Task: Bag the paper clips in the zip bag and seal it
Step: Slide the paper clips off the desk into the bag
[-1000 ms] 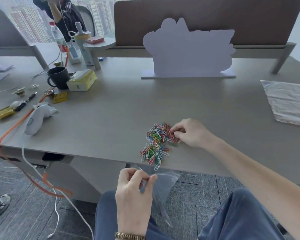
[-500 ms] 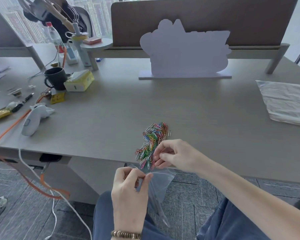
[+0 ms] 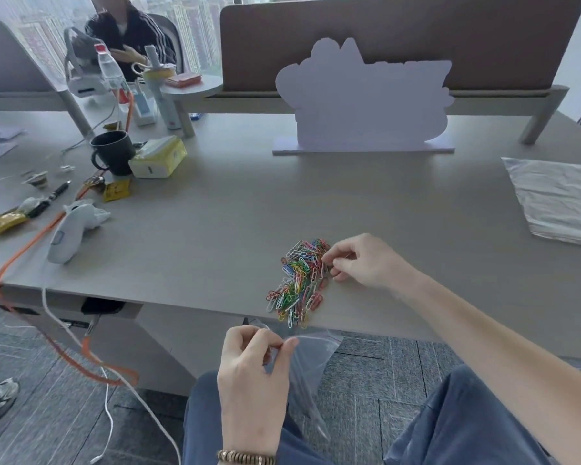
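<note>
My heap of multicoloured wire paper clips (image 3: pixel 299 280) lies loose at the tabletop's (image 3: pixel 215 213) six o'clock edge. Below the edge, at seven o'clock from the heap, my clear plastic zip bag (image 3: pixel 307 367) hangs, mouth up.

Under the left hand (image 3: pixel 254 374) hangs a zip bag (image 3: pixel 311 360) of thin, clear, glossy plastic. Just left of the right hand (image 3: pixel 363 261) lie paper clips (image 3: pixel 299 280) with smooth, bright coloured coating. They rest on a matt, smooth grey desk (image 3: pixel 232 223); far right lies crinkled, shiny silver sheet (image 3: pixel 560 199).
</note>
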Motion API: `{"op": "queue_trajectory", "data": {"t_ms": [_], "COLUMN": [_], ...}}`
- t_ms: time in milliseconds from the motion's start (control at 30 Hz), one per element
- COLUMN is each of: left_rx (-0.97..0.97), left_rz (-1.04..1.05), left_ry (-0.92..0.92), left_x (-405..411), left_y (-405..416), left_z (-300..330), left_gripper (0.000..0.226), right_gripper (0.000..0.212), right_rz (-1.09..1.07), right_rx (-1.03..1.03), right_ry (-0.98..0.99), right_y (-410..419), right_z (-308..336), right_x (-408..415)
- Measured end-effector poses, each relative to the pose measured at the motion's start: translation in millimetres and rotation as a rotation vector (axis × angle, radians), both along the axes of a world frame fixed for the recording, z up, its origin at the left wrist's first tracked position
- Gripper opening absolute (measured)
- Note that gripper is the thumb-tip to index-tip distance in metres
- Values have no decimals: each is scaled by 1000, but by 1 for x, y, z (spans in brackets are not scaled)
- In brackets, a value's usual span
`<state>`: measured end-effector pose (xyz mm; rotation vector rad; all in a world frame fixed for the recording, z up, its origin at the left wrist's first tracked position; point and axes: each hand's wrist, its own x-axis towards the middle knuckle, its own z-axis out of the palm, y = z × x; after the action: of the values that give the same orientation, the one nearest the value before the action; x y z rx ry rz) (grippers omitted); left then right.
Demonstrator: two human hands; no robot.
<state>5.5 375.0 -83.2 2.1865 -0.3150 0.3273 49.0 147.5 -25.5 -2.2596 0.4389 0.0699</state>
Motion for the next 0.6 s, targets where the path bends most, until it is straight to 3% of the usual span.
{"op": "queue_trajectory", "data": {"t_ms": [467, 600], "left_rx": [22, 20], "left_rz": [1, -3], "left_ry": [-28, -27], "left_x": [2, 2], "left_y": [1, 1], "left_z": [2, 2], "left_gripper": [20, 21], "right_gripper": [20, 20], "right_rz": [141, 94], "right_rx": [358, 314], "right_ry": [40, -45], "right_y": [52, 34], "right_z": [-8, -4], "right_x": [-42, -38]}}
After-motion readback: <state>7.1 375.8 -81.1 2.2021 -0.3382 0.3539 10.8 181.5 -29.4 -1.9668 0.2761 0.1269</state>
